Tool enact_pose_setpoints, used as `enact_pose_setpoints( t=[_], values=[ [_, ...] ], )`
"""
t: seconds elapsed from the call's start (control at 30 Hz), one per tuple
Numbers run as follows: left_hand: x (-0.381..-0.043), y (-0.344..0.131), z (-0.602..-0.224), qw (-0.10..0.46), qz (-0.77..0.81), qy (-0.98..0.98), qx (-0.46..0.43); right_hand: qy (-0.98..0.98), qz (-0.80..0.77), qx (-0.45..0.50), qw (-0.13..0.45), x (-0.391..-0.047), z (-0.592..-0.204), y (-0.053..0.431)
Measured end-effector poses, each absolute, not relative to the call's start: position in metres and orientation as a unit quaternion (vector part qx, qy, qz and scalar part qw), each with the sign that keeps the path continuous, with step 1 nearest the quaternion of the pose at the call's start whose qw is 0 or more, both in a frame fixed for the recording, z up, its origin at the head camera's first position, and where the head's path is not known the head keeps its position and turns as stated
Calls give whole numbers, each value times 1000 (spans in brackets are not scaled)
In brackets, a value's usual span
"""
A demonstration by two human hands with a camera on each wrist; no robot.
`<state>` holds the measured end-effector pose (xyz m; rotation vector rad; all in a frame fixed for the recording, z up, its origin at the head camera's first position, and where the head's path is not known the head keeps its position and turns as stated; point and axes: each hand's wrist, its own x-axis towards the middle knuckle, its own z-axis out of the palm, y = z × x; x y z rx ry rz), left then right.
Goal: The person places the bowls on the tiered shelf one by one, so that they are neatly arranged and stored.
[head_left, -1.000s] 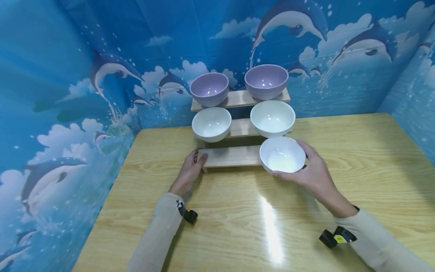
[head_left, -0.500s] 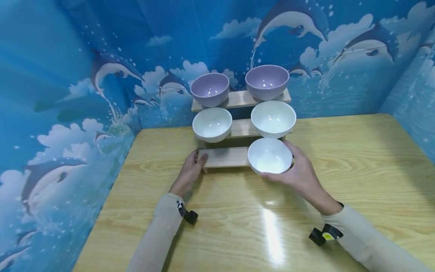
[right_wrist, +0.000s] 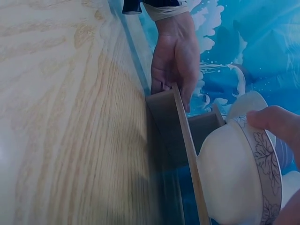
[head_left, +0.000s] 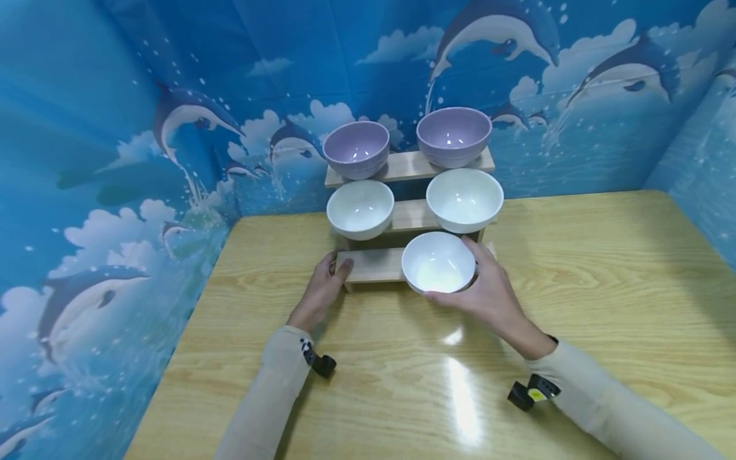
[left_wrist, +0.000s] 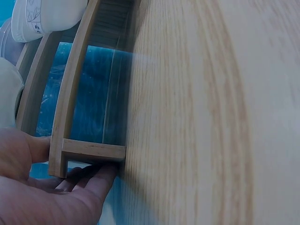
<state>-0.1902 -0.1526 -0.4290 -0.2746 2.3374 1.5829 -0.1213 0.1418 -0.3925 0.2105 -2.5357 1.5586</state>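
Observation:
My right hand [head_left: 489, 297] grips a white bowl [head_left: 438, 262] by its right side, thumb at the near rim, over the lowest step of a wooden three-step rack [head_left: 374, 265]. In the right wrist view the bowl [right_wrist: 234, 173] shows a grey leaf pattern below its rim, and its base is right at the step. My left hand [head_left: 323, 287] holds the left end of that step, thumb on top. From the left wrist view, the fingers [left_wrist: 101, 183] lie under the rack's end. Two white bowls, left [head_left: 360, 209] and right [head_left: 464, 200], stand on the middle step.
Two purple bowls, left [head_left: 356, 150] and right [head_left: 454, 136], stand on the top step. The rack is on a wood-grain table [head_left: 379, 377]. Behind and beside it hangs a blue dolphin-print backdrop [head_left: 322, 57].
My right hand has moved the white bowl leftward along the lowest step, from its right end toward the middle. The left hand keeps its place on the rack.

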Motion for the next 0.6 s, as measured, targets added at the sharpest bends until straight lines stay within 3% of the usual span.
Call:
enact_pose_setpoints(
  t=[0.6],
  values=[
    [-190,-152,-427,153,546,818,-98,-841,528,69,92,-126,-397,118]
  ],
)
